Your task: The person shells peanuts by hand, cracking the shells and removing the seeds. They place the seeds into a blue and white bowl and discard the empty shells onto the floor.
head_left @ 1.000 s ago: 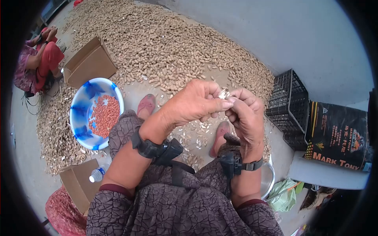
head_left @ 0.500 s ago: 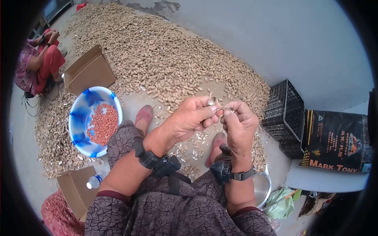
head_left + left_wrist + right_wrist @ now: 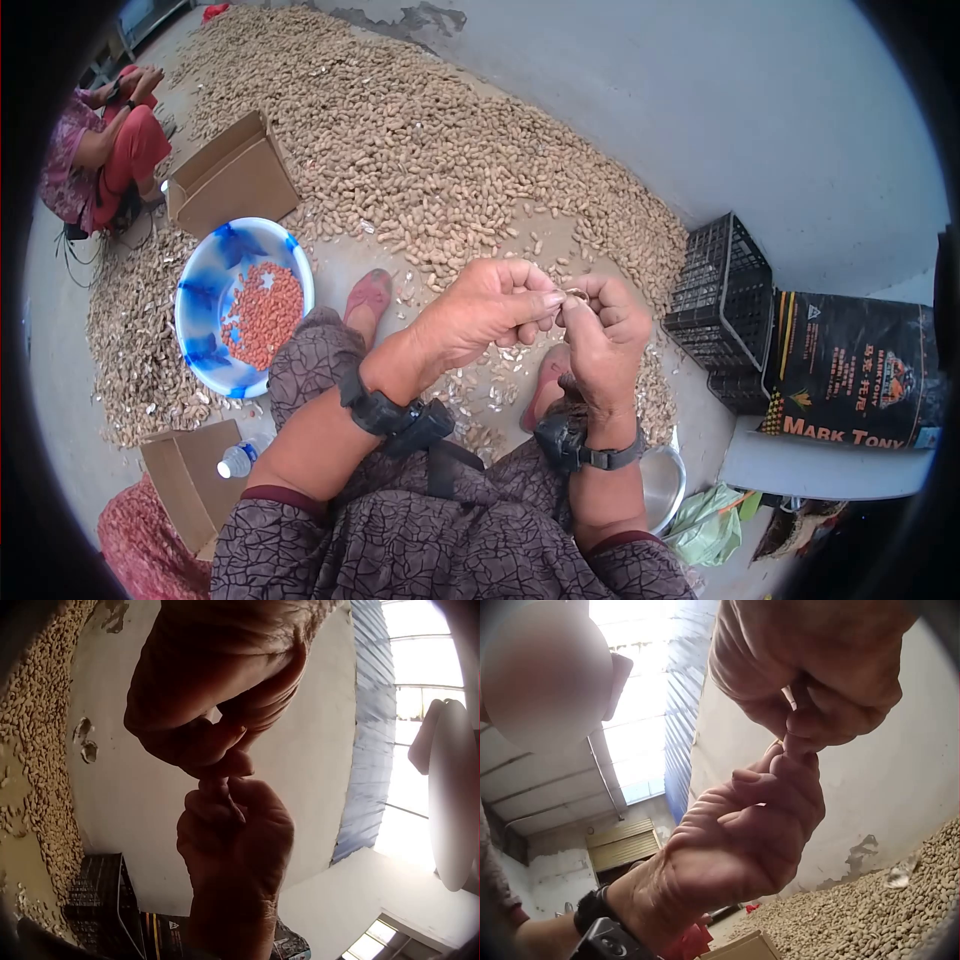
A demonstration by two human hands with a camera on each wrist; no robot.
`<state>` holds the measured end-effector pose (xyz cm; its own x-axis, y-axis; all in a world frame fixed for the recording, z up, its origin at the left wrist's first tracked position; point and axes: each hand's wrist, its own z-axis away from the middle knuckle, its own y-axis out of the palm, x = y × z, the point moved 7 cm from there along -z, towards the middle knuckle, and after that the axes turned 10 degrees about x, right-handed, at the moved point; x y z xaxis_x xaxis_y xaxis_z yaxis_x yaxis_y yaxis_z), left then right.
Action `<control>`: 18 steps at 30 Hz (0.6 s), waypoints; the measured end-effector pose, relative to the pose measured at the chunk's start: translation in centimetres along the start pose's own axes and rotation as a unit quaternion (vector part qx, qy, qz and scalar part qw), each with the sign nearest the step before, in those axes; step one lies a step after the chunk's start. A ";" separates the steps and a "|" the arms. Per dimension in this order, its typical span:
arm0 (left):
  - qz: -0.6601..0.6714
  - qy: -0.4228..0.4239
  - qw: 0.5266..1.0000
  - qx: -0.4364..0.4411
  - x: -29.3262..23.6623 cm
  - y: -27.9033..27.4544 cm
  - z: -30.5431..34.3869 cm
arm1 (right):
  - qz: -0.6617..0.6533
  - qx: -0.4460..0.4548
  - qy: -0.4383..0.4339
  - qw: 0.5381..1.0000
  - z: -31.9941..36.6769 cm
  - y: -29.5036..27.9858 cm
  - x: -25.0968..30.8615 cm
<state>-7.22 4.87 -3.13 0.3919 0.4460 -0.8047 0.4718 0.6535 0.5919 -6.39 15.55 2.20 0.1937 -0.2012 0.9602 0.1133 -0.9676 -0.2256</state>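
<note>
Pinching a peanut (image 3: 577,295) tightly between curled fingers of left hand (image 3: 490,305) and right hand (image 3: 600,340), well right of the blue basin (image 3: 205,275). Seemingly cracking it open; next calling for a firmer thumb press and prying the halves apart.

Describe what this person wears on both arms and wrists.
Both the left hand and right hand have a black strap with a boxy black camera at the wrist. The sleeves are brown with a dark crackle pattern, over maroon cuffs.
</note>
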 end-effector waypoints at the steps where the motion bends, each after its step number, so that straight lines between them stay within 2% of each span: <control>1: -0.006 0.005 1.000 0.006 -0.1 -0.1 0.1 | 0.000 0.000 0.001 1.000 0.0 -0.2 0.1; 3: -0.011 0.008 1.000 0.012 -0.1 -0.1 0.3 | -0.065 0.048 0.063 0.995 -0.1 0.0 -0.7; 6: -0.031 0.016 0.999 0.010 -0.2 -0.1 0.6 | -0.067 0.098 0.073 0.990 -0.2 0.4 -0.5; 9: -0.057 0.022 0.998 0.004 -0.5 0.0 0.5 | -0.056 0.083 0.059 0.993 -0.1 1.0 -0.4; 10: -0.084 -0.001 0.996 -0.007 -0.6 0.2 0.6 | -0.056 0.083 0.061 0.993 0.1 1.3 -0.5; 12: -0.110 -0.025 0.993 -0.020 -0.4 -0.1 0.6 | -0.048 0.069 0.005 0.996 0.3 1.5 -0.2; 13: -0.103 -0.030 0.994 -0.018 -0.2 -0.3 0.5 | -0.049 0.070 0.006 0.996 0.3 1.5 -0.6; 15: -0.097 -0.035 0.994 -0.017 0.1 -0.4 0.5 | 0.038 0.099 -0.073 0.992 0.3 1.8 0.0; 18: -0.024 -0.049 0.998 -0.028 0.6 -0.7 0.5 | 0.078 0.097 -0.094 0.988 0.4 2.0 0.3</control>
<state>-6.92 4.39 -3.99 0.4463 0.3536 -0.8221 0.4477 0.7072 0.5472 -5.70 13.65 1.96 0.3996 -0.2954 0.8678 0.2482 -0.8764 -0.4126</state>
